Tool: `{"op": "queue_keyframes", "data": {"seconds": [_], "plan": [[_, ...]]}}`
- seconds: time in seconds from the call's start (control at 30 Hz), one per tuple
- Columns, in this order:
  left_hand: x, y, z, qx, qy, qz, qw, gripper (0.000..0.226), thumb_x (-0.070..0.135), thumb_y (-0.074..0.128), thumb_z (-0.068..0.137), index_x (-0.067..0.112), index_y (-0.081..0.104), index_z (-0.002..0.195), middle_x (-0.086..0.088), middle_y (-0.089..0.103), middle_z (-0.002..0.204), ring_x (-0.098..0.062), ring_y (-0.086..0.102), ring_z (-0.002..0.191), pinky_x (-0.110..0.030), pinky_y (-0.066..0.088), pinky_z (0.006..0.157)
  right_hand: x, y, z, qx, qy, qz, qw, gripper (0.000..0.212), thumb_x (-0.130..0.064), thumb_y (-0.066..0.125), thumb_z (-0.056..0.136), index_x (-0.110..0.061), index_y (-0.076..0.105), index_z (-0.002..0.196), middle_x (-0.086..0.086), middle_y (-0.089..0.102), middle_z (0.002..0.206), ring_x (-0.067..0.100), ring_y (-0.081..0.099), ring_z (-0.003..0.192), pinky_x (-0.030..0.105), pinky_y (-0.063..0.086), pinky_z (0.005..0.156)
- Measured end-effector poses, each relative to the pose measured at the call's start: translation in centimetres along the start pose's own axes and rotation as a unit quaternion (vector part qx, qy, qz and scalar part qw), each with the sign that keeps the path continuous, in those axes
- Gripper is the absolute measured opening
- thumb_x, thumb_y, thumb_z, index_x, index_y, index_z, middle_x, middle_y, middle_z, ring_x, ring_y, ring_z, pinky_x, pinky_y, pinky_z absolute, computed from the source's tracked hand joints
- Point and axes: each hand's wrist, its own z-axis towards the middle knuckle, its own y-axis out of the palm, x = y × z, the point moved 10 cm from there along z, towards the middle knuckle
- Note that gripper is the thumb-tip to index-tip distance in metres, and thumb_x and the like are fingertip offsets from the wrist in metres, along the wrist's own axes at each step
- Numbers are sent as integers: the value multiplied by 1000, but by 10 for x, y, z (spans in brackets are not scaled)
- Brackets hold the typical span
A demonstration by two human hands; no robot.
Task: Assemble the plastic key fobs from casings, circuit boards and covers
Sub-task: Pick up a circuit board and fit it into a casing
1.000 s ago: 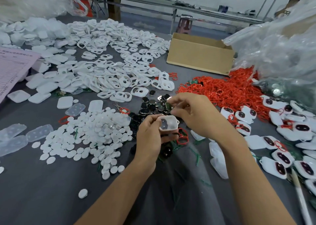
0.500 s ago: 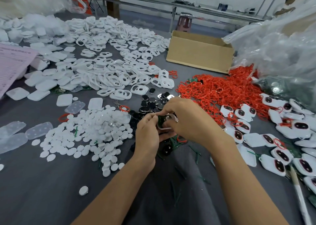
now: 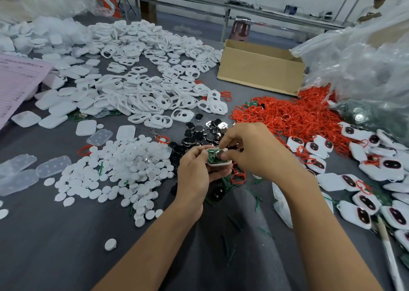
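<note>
Two hands meet just above the grey surface [image 3: 55,246]. The left hand [image 3: 194,173] has its grip closed round one white casing [image 3: 219,163]. One green circuit board [image 3: 213,155] sits in it, pinched by the right hand [image 3: 254,153]. One cardboard box [image 3: 261,74] stands behind. White discs [image 3: 124,164] and red rings [image 3: 294,113] lie in heaps past counting.
</note>
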Motion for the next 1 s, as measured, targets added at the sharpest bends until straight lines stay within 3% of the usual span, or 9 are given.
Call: {"op": "queue_keyframes", "data": {"seconds": [0.17, 0.6, 1.0], "plan": [[0, -2, 0, 4, 4, 13, 1000, 27, 8, 35, 103, 2, 61, 96, -10, 72, 71, -22, 71, 63, -28, 58, 57, 1, 5, 0, -12, 0, -29, 1000, 12, -28, 76, 78, -24, 74, 89, -5, 63, 89, 15, 57, 89, 40, 51, 78], [-3, -4, 3, 5, 3, 35, 999, 29, 11, 35, 103, 6, 63, 96, -18, 71, 93, -24, 72, 66, -30, 59, 62, -2, 3, 0, -6, -9, -8, 1000, 7, -22, 72, 79, -18, 74, 84, -3, 67, 80, 13, 62, 76, 39, 53, 71], [-1, -3, 2, 5, 7, 26, 1000, 29, 9, 34, 103, 5, 61, 95, -20, 70, 92, -23, 72, 68, -29, 58, 60, 3, -1, -2, -1, 9, 13, 1000, 6, -23, 73, 79, -17, 72, 83, -2, 68, 79, 15, 64, 74, 38, 55, 73]]}}
